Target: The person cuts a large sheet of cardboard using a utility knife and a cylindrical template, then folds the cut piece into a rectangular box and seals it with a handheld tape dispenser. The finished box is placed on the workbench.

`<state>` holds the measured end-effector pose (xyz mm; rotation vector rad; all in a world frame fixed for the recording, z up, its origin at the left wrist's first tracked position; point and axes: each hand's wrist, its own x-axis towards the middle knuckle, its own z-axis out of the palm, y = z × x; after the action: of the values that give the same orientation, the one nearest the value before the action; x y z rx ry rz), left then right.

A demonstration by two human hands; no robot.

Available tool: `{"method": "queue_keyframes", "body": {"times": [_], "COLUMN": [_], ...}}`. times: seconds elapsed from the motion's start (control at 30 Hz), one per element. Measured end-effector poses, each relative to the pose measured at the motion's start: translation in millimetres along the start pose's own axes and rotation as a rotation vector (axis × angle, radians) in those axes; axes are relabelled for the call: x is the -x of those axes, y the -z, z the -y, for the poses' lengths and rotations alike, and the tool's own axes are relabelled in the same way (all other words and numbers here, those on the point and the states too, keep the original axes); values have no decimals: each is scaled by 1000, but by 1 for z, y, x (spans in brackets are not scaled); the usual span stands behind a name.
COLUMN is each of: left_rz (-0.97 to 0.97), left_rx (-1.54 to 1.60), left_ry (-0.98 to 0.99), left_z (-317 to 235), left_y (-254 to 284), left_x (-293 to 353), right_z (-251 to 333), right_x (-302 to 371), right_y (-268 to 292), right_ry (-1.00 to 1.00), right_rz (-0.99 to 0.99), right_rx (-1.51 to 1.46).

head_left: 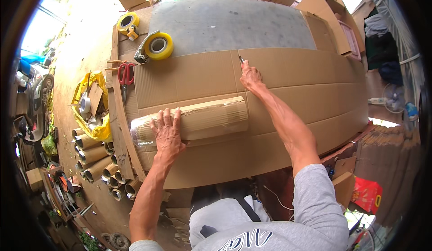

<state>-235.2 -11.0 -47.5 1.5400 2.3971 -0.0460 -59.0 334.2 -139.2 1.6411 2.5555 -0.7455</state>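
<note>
A large flat sheet of corrugated cardboard (288, 111) lies across the table in front of me. On its left part rests a rolled cardboard tube (211, 118), with clear tape around its left end. My left hand (167, 136) lies on top of the tube, fingers stretched out and apart. Farther off, my right hand (251, 76) is closed around a small cutter knife (243, 63) with a reddish handle, only partly visible. Its tip is by the sheet's far edge, at the top of a line running across the cardboard.
Yellow tape rolls (159, 45) in dispensers and red-handled scissors (126, 74) lie at the table's left. A yellow bag (104, 127) and several cardboard tubes (96, 170) are on the floor below. Beyond the sheet is a grey tabletop (234, 23), with open boxes (321, 8) at far right.
</note>
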Motion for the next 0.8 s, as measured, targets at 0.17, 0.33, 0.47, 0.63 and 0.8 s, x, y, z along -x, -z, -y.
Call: {"method": "queue_keyframes", "body": {"times": [0.17, 0.33, 0.47, 0.63, 0.8], "left_rz": [-6, -16, 8, 16, -13], "left_rx": [-4, -1, -1, -11, -30], "left_ry": [2, -11, -5, -5, -16], "left_z": [0, -1, -3, -5, -5], "left_y": [0, 1, 5, 10, 6], "left_x": [0, -2, -3, -4, -2], "right_z": [2, -8, -12, -11, -21], "right_x": [11, 23, 31, 50, 65], "right_y": [3, -4, -7, -3, -6], "right_ry": [-12, -11, -2, 7, 28], "right_rz": [39, 28, 31, 41, 38], "right_rx": [74, 45, 39, 6, -5]}}
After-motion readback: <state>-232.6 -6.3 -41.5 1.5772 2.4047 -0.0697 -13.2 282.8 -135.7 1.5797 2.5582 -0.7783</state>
